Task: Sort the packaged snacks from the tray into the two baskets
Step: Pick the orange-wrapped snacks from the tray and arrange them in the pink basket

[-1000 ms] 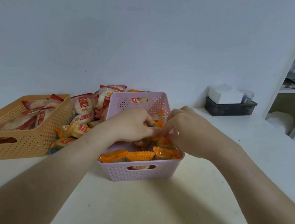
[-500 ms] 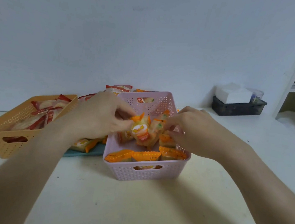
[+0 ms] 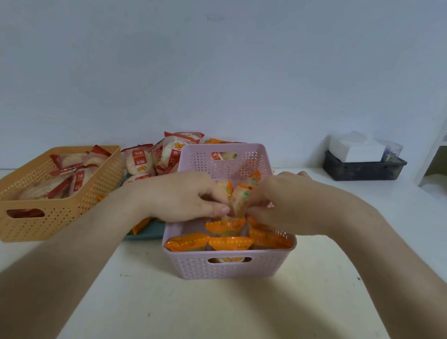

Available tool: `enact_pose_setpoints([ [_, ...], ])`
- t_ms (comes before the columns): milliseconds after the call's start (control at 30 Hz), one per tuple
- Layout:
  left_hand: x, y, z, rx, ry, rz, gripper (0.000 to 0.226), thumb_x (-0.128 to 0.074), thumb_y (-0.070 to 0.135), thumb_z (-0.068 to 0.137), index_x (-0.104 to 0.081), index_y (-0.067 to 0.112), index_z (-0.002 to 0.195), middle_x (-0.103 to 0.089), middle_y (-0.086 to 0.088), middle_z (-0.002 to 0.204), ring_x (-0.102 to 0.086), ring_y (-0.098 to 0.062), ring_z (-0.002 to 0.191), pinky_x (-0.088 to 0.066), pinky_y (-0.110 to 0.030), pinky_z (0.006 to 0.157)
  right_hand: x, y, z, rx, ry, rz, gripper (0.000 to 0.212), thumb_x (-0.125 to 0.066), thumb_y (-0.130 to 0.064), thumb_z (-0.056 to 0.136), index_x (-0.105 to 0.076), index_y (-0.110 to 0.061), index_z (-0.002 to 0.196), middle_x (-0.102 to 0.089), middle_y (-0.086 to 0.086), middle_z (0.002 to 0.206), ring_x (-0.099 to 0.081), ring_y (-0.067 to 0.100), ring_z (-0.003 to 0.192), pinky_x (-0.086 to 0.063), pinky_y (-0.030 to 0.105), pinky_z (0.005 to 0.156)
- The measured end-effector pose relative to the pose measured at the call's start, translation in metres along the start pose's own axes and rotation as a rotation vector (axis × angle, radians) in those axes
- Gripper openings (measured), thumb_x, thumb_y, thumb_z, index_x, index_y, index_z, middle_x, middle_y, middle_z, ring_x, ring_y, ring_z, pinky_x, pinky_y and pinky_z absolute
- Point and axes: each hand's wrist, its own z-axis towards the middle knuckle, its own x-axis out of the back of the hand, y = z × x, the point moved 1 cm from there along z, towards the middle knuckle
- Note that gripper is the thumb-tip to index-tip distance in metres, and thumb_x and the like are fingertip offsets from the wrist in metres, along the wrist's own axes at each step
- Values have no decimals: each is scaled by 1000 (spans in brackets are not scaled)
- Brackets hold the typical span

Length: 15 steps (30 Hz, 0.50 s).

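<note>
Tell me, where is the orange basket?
In the head view, the orange basket sits on the table's left side, holding red packets. The snack pile lies between it and the pink basket.

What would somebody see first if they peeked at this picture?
Two hands, the left hand and right hand, meet over the pink basket in the middle, pinching orange snack packets. To the left sits an orange basket of red-wrapped snacks.
</note>
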Motion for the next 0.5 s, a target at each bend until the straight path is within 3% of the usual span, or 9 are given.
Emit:
enact_pose_setpoints([
  [67, 5, -3, 12, 17, 126, 5, 20, -60, 19, 93, -76, 25, 104, -75, 12, 95, -65, 2, 87, -49, -14, 80, 0, 0, 4, 1, 59, 54, 30, -44, -42, 95, -70, -27, 96, -70, -5, 98, -58, 19, 98, -39, 41, 90],
  [167, 5, -7, 36, 44, 245, 137, 34, -65, 14, 87, -69, 28, 118, -69, 13, 115, -60, -2, 105, -49, -26, 93, -3, -6, 9, 52, 74, 166, 31, -50, -53, 92, -70, -32, 101, -69, -10, 97, -60, 15, 97, -47, 40, 88],
  [300, -6, -17, 67, -62, 156, 369, 68, -75, 22, 70, -53, 35, 132, -60, 10, 129, -51, -18, 121, -45, -39, 97, -12, -11, 14, 121, 75, 210, 23, -59, -45, 89, -71, -35, 105, -60, -18, 94, -46, 2, 90, -44, 28, 85],
  [367, -12, -18, 75, -47, 121, 415, 63, -73, 28, 70, -51, 41, 127, -61, 11, 126, -47, -21, 121, -42, -43, 95, -16, -11, 15, 152, 47, 234, 20, -60, -40, 89, -74, -34, 102, -67, -18, 102, -50, 2, 93, -46, 29, 87],
  [433, -15, -18, 78, -14, 141, 454, 39, -69, 27, 76, -54, 44, 107, -64, 8, 116, -46, -23, 118, -38, -40, 85, -17, -8, 15, 148, 41, 251, 17, -62, -37, 88, -75, -32, 97, -70, -14, 102, -56, 9, 96, -49, 34, 88],
  [500, -17, -18, 80, -39, 214, 430, 30, -69, 23, 77, -49, 43, 87, -65, 7, 102, -50, -23, 111, -36, -37, 79, -16, -6, 14, 127, 59, 212, 17, -61, -33, 88, -76, -31, 94, -71, -10, 98, -57, 13, 91, -50, 38, 85],
])
